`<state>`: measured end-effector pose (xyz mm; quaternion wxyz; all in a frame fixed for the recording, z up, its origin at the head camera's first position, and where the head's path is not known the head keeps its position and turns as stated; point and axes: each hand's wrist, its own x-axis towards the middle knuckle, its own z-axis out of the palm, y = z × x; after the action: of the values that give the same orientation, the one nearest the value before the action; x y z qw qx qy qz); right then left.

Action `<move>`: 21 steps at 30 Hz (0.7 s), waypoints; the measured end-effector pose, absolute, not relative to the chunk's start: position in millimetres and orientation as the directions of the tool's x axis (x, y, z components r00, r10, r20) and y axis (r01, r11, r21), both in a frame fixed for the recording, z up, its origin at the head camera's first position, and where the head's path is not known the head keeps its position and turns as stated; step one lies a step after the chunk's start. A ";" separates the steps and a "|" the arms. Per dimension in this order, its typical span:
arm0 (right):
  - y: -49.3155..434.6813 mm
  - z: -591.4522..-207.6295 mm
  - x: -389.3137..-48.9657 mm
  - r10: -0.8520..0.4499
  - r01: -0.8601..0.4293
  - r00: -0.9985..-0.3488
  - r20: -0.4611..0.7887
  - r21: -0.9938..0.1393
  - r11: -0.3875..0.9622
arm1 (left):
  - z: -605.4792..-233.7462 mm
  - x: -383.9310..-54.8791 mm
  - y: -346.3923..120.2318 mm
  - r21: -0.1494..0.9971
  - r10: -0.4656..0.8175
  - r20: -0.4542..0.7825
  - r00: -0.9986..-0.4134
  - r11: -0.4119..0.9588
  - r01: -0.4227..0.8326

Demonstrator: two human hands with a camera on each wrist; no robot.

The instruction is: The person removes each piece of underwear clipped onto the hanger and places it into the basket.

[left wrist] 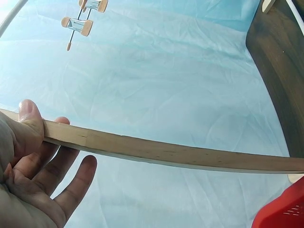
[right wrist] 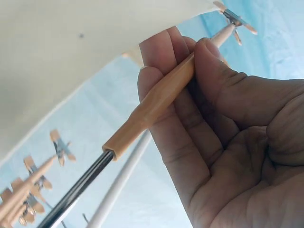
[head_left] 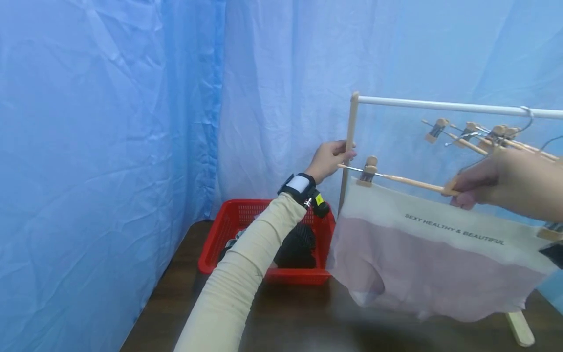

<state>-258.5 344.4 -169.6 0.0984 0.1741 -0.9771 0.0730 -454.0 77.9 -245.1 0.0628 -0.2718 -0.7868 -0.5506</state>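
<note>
My left hand holds the rack's wooden post, its thumb on one side and fingers on the other. In the left wrist view that post runs across, with the last fingers loosely spread below it. My right hand pinches the wooden bar of a clip hanger between thumb and fingers. Pink and white briefs with printed lettering hang from the hanger's clips. Close up in the right wrist view, the wooden grip of the hanger lies across the fingers, with pale cloth beside it.
Several clip hangers hang from the rack's white rail. A red basket with dark clothes inside stands behind the left forearm on the dark wooden table. Blue curtains surround the table.
</note>
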 end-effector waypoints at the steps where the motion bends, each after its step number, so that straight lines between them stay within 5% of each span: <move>1: 342.9 -173.6 -256.5 -0.335 -0.367 -0.916 0.221 -0.121 0.922 | -245.0 -453.6 77.2 0.831 0.363 0.400 -0.842 0.245 0.500; 21: 315.8 -244.3 -250.3 -0.469 -0.489 -0.873 0.136 -0.252 0.835 | -235.0 -454.3 68.0 0.855 0.411 0.312 -0.857 0.271 0.442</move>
<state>-250.3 315.8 -244.3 0.0346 0.2501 -0.9574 0.1404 -454.3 68.0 -235.0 0.0143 -0.2674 -0.7970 -0.5414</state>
